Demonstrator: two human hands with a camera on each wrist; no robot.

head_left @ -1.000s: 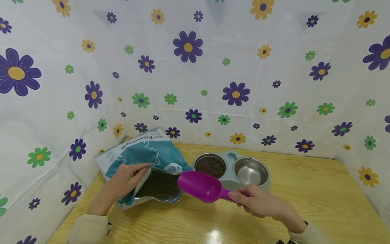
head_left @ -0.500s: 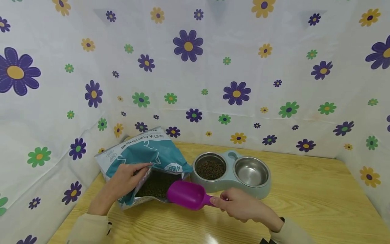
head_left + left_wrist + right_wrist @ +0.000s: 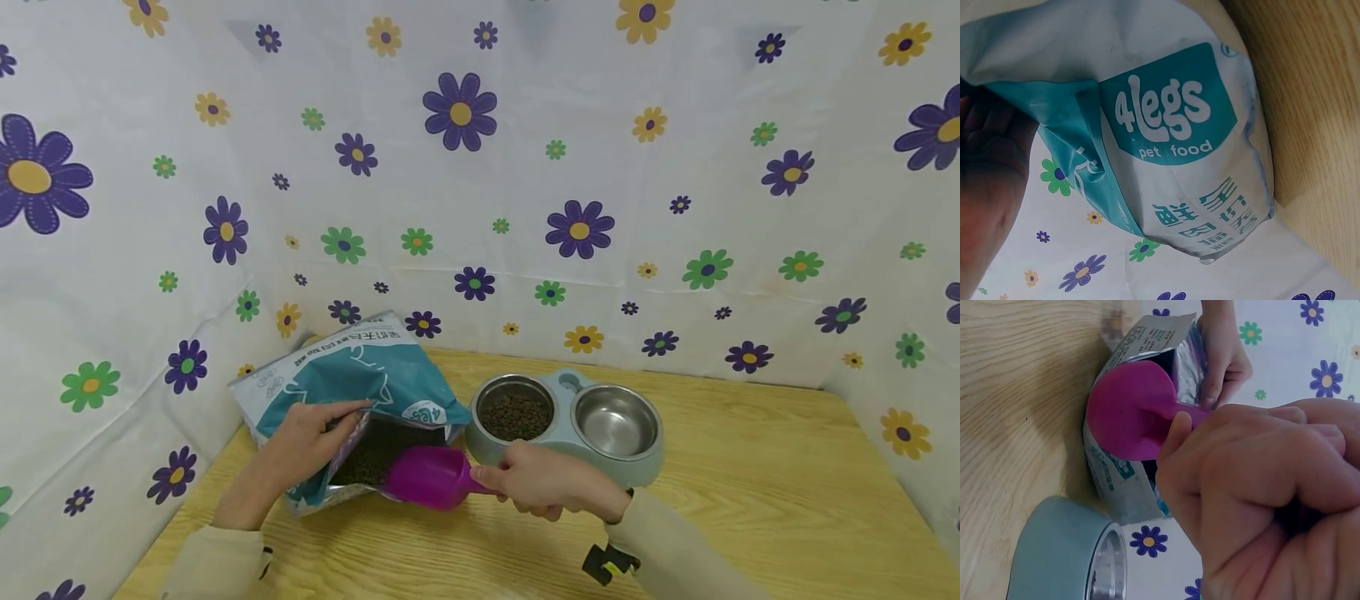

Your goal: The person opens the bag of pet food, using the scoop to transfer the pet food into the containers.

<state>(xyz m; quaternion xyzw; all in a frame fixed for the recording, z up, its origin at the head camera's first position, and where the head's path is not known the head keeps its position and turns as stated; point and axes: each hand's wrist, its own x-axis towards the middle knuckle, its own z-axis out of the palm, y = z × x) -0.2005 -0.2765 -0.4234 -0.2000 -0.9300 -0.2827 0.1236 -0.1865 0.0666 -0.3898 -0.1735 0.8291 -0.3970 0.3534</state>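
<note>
My left hand (image 3: 306, 443) grips the upper edge of the opening of a teal and white pet food bag (image 3: 1166, 119), index finger stretched along it. The bag (image 3: 352, 367) lies on its side with its mouth toward me, brown kibble (image 3: 367, 458) inside. In the right wrist view the thumb lies on the silvery lining. My right hand (image 3: 551, 479) grips the handle of a magenta scoop (image 3: 435, 477). The front of the scoop reaches into the bag's mouth, its tip hidden there; its back faces the right wrist camera (image 3: 1125, 409).
A pale blue double bowl stand (image 3: 637, 468) stands right of the bag. Its left steel bowl (image 3: 487, 392) holds brown kibble; the right steel bowl (image 3: 617, 425) shows a bare bottom. Flower-printed sheets (image 3: 675, 167) rise behind and left of the wooden table (image 3: 765, 483).
My right hand has moved left with the scoop, from in front of the bowl stand until the scoop's front entered the bag. My left hand has stayed on the bag's edge.
</note>
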